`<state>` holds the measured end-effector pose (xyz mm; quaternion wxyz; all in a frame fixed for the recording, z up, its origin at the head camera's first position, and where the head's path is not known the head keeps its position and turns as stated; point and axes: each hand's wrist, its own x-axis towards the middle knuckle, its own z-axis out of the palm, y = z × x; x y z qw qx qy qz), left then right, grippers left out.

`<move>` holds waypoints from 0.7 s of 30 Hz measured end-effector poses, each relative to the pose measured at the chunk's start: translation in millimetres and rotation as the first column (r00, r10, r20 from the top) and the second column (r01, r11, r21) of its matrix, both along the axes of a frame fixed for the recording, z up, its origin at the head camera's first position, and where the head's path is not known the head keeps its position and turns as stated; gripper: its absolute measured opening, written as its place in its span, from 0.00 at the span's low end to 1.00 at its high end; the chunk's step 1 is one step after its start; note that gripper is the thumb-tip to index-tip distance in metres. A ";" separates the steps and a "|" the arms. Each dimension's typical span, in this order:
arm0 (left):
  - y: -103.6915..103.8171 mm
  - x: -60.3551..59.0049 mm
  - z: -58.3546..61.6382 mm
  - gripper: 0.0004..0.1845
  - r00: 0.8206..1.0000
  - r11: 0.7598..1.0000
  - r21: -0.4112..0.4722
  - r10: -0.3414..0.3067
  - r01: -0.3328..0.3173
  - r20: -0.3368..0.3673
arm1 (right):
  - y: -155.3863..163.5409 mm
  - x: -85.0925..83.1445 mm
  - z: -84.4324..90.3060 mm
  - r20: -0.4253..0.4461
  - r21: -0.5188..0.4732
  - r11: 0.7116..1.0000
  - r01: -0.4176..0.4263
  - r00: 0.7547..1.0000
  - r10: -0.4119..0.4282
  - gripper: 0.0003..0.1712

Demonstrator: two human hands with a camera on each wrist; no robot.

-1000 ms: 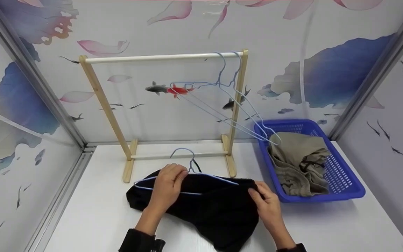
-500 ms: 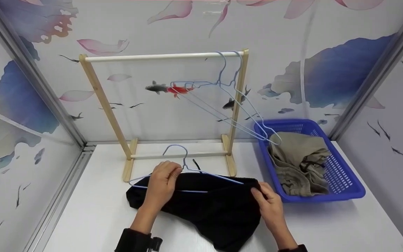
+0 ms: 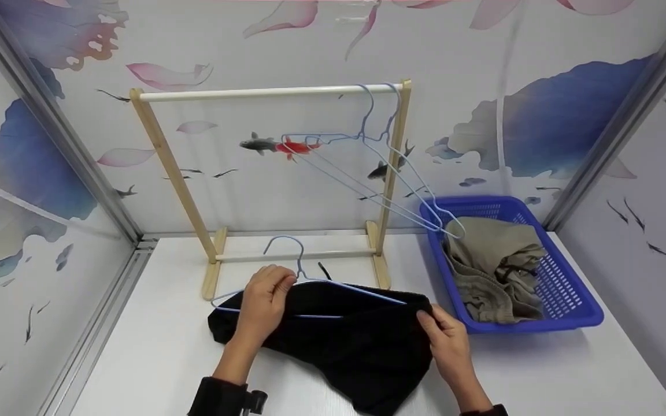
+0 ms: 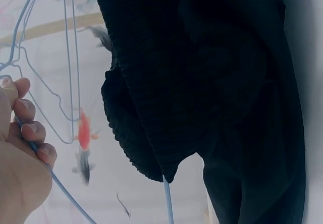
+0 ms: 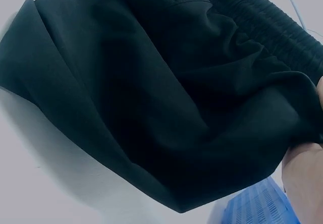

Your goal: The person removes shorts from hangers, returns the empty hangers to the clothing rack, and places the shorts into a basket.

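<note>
A pair of black shorts [image 3: 362, 341] with a gathered elastic waistband lies spread over the white table. My left hand [image 3: 263, 300] grips a blue wire hanger [image 3: 300, 254] by its left shoulder, just below the hook; in the left wrist view the fingers [image 4: 34, 131] curl round the wire. The hanger's right end goes into the waist opening and is hidden by the cloth, while its left end shows outside, over the fabric. My right hand [image 3: 448, 341] pinches the waistband's right corner, thumb in front. In the right wrist view the shorts [image 5: 151, 93] hang in folds from that hand.
Behind the shorts stands a wooden rack with a white rail [image 3: 240, 94]. Two blue wire hangers [image 3: 393, 156] hang at the rail's right end, reaching over a blue plastic basket [image 3: 584, 315]. Khaki clothing [image 3: 492, 248] lies in the basket, close to my right hand.
My left hand and the hanger have moved left and slightly away from me. The right hand has shifted slightly right, with the waistband corner still pinched.
</note>
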<state>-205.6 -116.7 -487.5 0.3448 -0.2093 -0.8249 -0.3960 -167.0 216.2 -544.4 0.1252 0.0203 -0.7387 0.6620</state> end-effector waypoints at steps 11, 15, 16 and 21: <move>-3.5 -1.8 -1.4 0.05 1.000 0.999 0.043 0.000 0.001 -0.006 | 3.9 2.6 -0.8 0.044 -0.066 0.998 -0.022 0.999 0.025 0.17; -5.1 -1.6 0.5 0.05 1.000 0.998 0.065 -0.006 0.006 0.001 | 4.9 2.6 -1.8 0.059 -0.113 0.993 -0.022 0.998 0.029 0.19; -5.2 -1.6 0.9 0.05 1.000 0.998 0.066 -0.008 0.008 0.003 | 5.1 2.6 -1.9 0.064 -0.121 0.992 -0.020 0.998 0.028 0.19; -5.3 -2.1 1.2 0.05 1.000 0.997 0.073 -0.018 0.017 0.013 | 5.4 2.8 -2.8 0.067 -0.141 0.990 -0.027 0.997 0.037 0.19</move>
